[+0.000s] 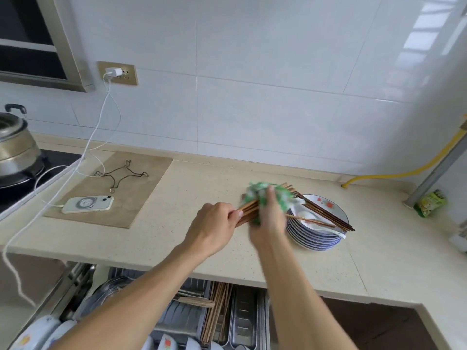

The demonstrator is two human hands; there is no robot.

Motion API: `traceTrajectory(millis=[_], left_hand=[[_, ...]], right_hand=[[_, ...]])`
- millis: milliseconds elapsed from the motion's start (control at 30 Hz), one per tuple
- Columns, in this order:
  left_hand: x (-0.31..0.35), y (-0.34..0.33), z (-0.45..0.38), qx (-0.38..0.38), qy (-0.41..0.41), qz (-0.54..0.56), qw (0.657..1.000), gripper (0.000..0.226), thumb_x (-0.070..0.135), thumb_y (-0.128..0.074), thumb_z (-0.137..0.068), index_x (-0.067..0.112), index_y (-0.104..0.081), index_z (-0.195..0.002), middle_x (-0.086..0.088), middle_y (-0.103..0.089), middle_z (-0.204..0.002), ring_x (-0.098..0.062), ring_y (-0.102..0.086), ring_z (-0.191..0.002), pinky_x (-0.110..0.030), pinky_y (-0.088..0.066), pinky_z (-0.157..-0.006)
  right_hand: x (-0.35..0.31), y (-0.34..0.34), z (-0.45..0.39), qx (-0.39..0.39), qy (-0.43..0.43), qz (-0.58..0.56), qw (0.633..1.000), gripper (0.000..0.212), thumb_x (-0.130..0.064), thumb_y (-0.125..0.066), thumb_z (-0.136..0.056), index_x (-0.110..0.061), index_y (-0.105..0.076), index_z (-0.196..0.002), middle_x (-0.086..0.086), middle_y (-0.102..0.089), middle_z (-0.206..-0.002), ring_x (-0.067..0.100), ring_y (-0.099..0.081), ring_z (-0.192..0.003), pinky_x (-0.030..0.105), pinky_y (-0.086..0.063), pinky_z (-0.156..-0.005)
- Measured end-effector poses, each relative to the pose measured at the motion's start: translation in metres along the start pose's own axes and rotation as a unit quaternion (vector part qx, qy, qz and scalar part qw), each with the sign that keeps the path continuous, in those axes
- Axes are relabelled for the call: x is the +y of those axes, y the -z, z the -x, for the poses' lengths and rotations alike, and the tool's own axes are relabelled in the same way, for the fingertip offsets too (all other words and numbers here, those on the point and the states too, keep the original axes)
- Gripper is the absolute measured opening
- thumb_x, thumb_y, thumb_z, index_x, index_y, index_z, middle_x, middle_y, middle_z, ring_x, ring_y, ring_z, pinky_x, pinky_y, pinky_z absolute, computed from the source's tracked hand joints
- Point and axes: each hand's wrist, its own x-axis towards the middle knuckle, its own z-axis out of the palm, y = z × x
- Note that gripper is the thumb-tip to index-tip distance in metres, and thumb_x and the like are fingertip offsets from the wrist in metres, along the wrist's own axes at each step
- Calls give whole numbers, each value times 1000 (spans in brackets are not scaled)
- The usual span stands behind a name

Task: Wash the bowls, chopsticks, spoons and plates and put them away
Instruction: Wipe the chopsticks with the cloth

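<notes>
The left hand [214, 224] grips one end of a bundle of brown wooden chopsticks [249, 210], fingers curled round the slim sticks just above the speckled beige stone bench [177, 236]. The right hand [269, 218] clutches a green-and-white cloth [267, 192], bunched and soft, wrapped over the middle of that bundle; this hand is blurred, so the exact lie of its fingers cannot be told, though the cloth is plainly in its grasp. Just to the right sits a stack of shallow round plates [316, 242], white glazed with blue rims, the top one painted with red flowers. More dark chopsticks [326, 214] lie slanted across the top plate, and a white ceramic spoon [321, 223] rests in it, handle poking over the rim.

Left on the bench lies a flat rectangular tan board [141, 198], carrying a bent wire trivet [121, 174] and a white phone [87, 204] with a cable [101, 117] looping up to a charger in the wall socket [118, 72]. A shiny steel pot [15, 145] stands at far left. Below the bench edge an open drawer rack [242, 317] of metal trays holds stored chopsticks [214, 309] and patterned bowls [166, 343]. A yellow hose [409, 170] runs along the glossy white tiled wall, near a green packet [430, 203].
</notes>
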Motion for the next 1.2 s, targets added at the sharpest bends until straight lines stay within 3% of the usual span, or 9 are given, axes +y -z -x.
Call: traceTrajectory(millis=[167, 267, 400, 500, 633, 800, 933, 1100, 1200], left_hand=[[-17, -1, 11, -28, -13, 23, 999, 43, 36, -49, -103, 14, -56, -67, 2, -48, -54, -13, -41, -46, -26, -28, -48], [-22, 0, 12, -19, -12, 21, 1000, 44, 37, -50, -103, 17, -54, -64, 2, -48, -53, -13, -42, -47, -28, -29, -49], [-11, -6, 4, -9, -14, 0, 1000, 40, 36, -49, -103, 20, -56, -67, 1, -53, -56, -16, -47, -48, -28, -30, -46], [-15, -2, 13, -27, -23, 23, 999, 43, 35, -50, -103, 19, -53, -63, 2, -49, -53, -15, -43, -46, -28, -29, -47], [-7, -1, 17, -17, -25, 45, 999, 44, 35, -51, -103, 20, -52, -62, 4, -47, -52, -13, -42, -46, -25, -29, -47], [9, -12, 17, -16, -3, 31, 999, 42, 35, -49, -104, 17, -57, -67, 1, -54, -56, -13, -46, -46, -24, -29, -43], [18, -24, 34, -45, -8, 27, 999, 46, 36, -48, -104, 23, -48, -60, 3, -47, -53, -13, -42, -45, -25, -27, -45], [38, -60, 34, -51, 42, 56, 996, 41, 34, -49, -103, 17, -53, -66, -10, -61, -70, -32, -60, -65, -32, -36, -53], [47, -74, 50, -78, 19, 53, 995, 46, 34, -49, -104, 21, -46, -59, -1, -52, -58, -22, -51, -53, -28, -29, -47]], right_hand=[[-25, 11, -14, -7, -5, -47, 999, 47, -32, -73, -88, -4, -59, -122, 16, -73, -109, 27, -72, -71, 41, -61, -66], [-32, 12, -14, 45, 5, -39, 998, 45, -38, -76, -85, -5, -60, -111, 18, -73, -104, 30, -73, -80, 41, -62, -66], [9, 9, 5, 1, -30, 26, 999, 50, -38, -76, -84, -1, -60, -112, 19, -73, -102, 31, -73, -81, 41, -60, -67], [-18, 18, -4, -37, -2, -31, 999, 52, -36, -69, -89, -2, -58, -126, 15, -73, -104, 27, -73, -77, 40, -62, -71], [-39, 17, -2, 7, 25, -28, 999, 46, -38, -72, -88, -5, -61, -118, 14, -74, -101, 28, -73, -81, 44, -61, -81], [-8, 27, 18, -30, -13, 70, 997, 38, -27, -74, -87, -1, -61, -111, 13, -75, -86, 27, -73, -75, 40, -60, -67], [-35, 56, 9, 29, 34, 17, 999, 43, -26, -78, -84, -2, -61, -116, 17, -74, -104, 25, -74, -78, 35, -60, -65], [1, 84, 30, -13, -9, 116, 993, 30, -17, -75, -86, 3, -64, -105, 20, -72, -99, 27, -72, -79, 35, -58, -61], [-31, 115, 17, 17, 25, 53, 998, 36, -14, -75, -86, 3, -60, -114, 21, -70, -97, 26, -71, -70, 38, -60, -62]])
